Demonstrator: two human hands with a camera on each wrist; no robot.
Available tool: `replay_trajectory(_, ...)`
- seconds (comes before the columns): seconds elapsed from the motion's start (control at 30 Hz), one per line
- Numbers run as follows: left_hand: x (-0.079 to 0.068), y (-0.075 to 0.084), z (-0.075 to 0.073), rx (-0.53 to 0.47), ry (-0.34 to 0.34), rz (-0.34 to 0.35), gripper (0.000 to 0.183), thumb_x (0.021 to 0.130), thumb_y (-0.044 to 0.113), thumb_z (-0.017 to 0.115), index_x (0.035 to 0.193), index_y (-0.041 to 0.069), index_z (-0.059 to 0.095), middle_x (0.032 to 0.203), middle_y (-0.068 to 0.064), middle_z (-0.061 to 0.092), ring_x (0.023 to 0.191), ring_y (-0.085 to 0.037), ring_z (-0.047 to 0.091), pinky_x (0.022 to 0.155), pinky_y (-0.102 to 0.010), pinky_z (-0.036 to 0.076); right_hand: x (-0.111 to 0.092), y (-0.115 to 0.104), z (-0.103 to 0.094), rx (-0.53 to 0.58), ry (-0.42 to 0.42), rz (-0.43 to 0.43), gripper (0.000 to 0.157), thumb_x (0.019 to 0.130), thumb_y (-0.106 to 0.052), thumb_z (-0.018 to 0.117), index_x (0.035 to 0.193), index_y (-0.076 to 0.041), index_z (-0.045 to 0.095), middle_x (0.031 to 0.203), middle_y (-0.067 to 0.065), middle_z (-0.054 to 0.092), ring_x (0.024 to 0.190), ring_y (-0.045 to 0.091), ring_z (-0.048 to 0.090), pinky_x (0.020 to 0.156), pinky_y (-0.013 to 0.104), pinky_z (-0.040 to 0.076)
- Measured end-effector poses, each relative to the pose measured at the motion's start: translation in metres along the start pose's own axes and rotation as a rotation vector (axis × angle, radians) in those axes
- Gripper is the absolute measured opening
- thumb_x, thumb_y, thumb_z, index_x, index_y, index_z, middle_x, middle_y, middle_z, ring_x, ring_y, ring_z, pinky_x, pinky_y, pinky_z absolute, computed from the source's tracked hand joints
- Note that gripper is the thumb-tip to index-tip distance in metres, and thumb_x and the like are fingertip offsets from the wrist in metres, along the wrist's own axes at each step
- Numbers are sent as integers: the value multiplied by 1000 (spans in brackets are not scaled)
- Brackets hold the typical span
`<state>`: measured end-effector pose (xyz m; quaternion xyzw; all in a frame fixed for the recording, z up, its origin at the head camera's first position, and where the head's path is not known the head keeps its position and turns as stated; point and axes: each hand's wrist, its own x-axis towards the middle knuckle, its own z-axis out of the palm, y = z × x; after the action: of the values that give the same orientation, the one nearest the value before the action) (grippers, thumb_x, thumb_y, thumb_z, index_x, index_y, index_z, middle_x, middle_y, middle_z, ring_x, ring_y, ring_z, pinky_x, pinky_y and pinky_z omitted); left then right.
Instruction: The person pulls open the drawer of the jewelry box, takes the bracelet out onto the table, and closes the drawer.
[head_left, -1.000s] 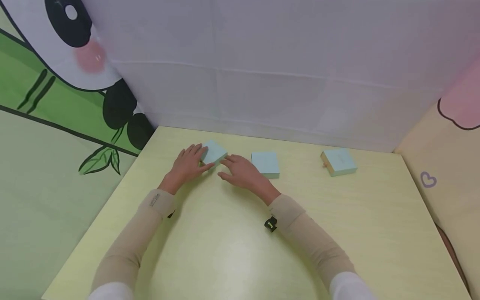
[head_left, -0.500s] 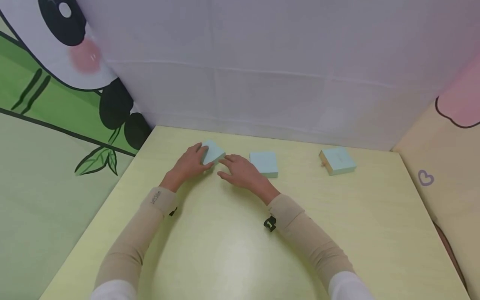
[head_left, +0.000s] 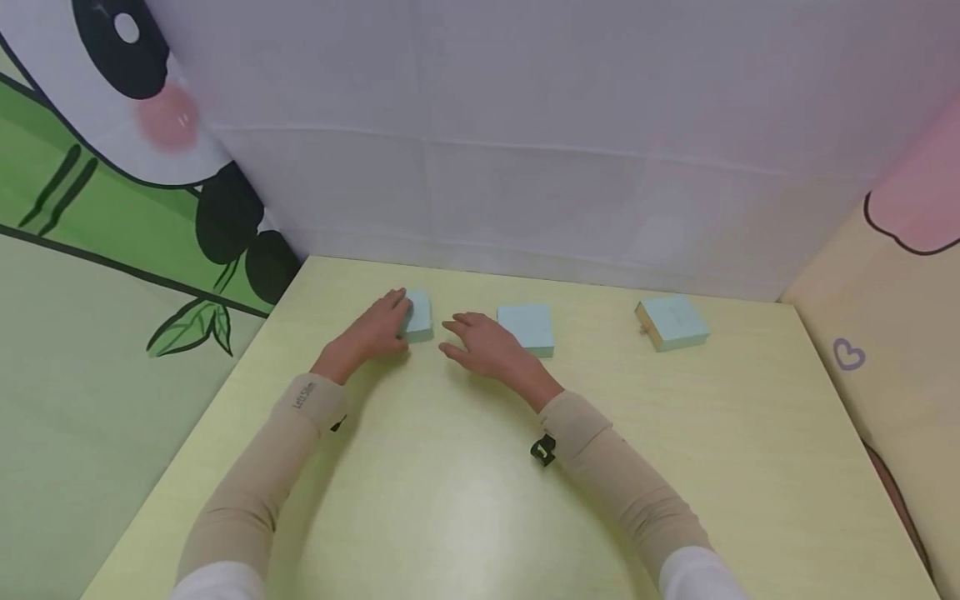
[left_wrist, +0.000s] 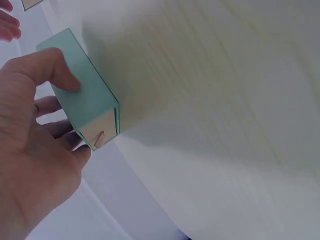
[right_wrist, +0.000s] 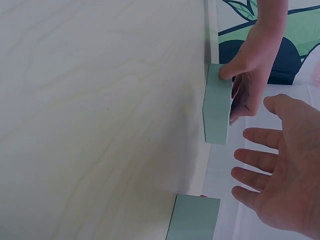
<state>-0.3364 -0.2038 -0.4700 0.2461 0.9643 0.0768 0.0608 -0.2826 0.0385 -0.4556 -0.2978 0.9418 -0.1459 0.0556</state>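
My left hand (head_left: 371,327) grips a small mint-blue box (head_left: 421,317) at the back left of the table. In the left wrist view the thumb lies bent on one face of the box (left_wrist: 82,82) and the fingers are behind it; a cream end with a small ribbon tab faces the camera. My right hand (head_left: 487,342) stays just right of that box with fingers spread and nothing in them, as the right wrist view also shows of the hand (right_wrist: 295,170). Partly behind it lies a second mint-blue box (head_left: 529,323).
A third mint-blue box (head_left: 678,321), its cream side and tab facing left, lies at the back right of the pale wooden table (head_left: 450,483). A white cloth wall (head_left: 525,200) runs along the back edge. Printed panels stand left and right.
My left hand has turned the left box from a slanted position to nearly square with the table, shifting it slightly left, away from my right hand. The right hand has barely moved.
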Motion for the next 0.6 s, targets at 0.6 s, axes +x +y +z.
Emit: replay_trajectory(0.6,-6,0,1,58,44,115,62,78,-4,71,131,1,38,149,-23,28,135,-42,29,107,-54,30,-4,0,1,43,-7,17,58,99,-52,34,144,-17,41,150,7,35,139,23,31,110,39,31)
